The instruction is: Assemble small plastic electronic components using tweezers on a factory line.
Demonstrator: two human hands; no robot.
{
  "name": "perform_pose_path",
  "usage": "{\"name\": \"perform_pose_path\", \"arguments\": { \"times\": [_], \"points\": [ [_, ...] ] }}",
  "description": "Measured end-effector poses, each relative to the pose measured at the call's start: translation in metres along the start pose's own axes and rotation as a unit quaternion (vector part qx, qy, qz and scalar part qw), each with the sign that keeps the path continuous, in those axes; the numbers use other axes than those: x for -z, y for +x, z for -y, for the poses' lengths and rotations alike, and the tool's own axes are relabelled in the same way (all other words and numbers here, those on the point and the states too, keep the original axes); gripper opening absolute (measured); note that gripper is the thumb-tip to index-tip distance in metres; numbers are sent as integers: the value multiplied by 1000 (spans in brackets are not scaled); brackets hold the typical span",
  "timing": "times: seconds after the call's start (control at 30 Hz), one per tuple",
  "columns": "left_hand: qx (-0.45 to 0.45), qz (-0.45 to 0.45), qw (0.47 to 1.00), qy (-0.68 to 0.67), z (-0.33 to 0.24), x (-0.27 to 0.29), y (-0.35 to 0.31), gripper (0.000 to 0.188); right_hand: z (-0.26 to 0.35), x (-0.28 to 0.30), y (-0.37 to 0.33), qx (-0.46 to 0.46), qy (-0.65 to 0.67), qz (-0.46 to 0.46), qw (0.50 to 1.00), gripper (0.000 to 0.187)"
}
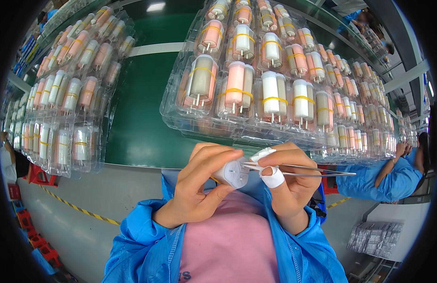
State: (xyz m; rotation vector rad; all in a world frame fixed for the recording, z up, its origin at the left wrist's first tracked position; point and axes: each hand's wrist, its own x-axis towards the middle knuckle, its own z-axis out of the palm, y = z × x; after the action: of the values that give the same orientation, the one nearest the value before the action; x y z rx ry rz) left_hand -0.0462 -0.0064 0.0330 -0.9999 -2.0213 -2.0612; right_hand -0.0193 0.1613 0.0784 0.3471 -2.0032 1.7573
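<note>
Between the thumb and fingers of my left hand [197, 184] is a bundle of whitish cylinders [235, 173], its end turned to the right. A bit of yellow band shows beside my fingers. My right hand [294, 186] is closed on a pair of metal tweezers [334, 173], whose tips reach the end of the bundle. White wrapping covers my right thumb and a fingertip. Whether the tips grip anything is too small to tell. Both hands are in front of my chest, by the near edge of the green table [138, 141].
Stacked clear plastic trays [180, 113] with banded pink, white and grey cylinders fill the table's far right. More such trays [98, 141] stand at the left. A person in blue [390, 177] works at the right. Red stools [41, 175] stand on the grey floor at the left.
</note>
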Motion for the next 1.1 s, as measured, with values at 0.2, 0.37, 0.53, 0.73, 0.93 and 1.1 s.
{"name": "perform_pose_path", "arguments": {
  "times": [0.2,0.37,0.53,0.73,0.93,1.1],
  "points": [
    [7,1,1000,-12,3,1,-2,50,-3,-2,0,2,4,-4,1000,9],
    [-7,34,999,-19,6,4,-1,47,-2,-2,-1,-8,22,-10,1000,9],
    [-5,34,999,-14,7,4,-1,47,-2,-2,2,0,-8,6,1000,9],
    [16,17,999,-37,6,1,-1,48,-3,-1,2,2,-15,6,1000,10],
    [33,-8,997,-66,3,-2,-3,48,-3,0,1,10,-14,1,1000,12],
    [27,-6,997,-69,4,-2,-3,48,-3,-1,0,8,-14,-1,1000,12]
  ]
}}
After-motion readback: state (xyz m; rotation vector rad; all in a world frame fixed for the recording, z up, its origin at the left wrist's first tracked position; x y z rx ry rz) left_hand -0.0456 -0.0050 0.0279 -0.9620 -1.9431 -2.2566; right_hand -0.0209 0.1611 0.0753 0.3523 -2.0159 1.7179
